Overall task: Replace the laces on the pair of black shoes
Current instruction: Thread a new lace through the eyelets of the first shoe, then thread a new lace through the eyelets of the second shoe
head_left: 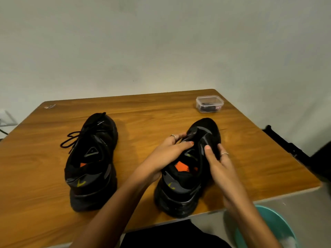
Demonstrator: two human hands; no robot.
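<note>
Plain pale wall backs a wooden table, and on that table stand two black shoes. One lies to the left, the left shoe, and one to the right, the right shoe, well apart from each other. Both have their heels toward the person at the near edge and their toes pointing away toward the wall, so each long axis runs from near to far, the right one leaning slightly to the right at the toe.

Each shoe is black with grey panels, a small yellow-green mark at the heel and an orange insole showing inside the opening. On the left shoe one black lace is threaded, its loose loops spilling onto the wood at the shoe's left side. No lace is plainly visible on the right shoe.

Two bare hands work on the right shoe. The left hand curls its fingers over the tongue area and grips it; the right hand holds the shoe's right side with thumb and fingers curled on it. Each hand wears one ring.

One clear plastic box with dark contents sits at the far right of the table. One teal basin shows below the near right corner.
</note>
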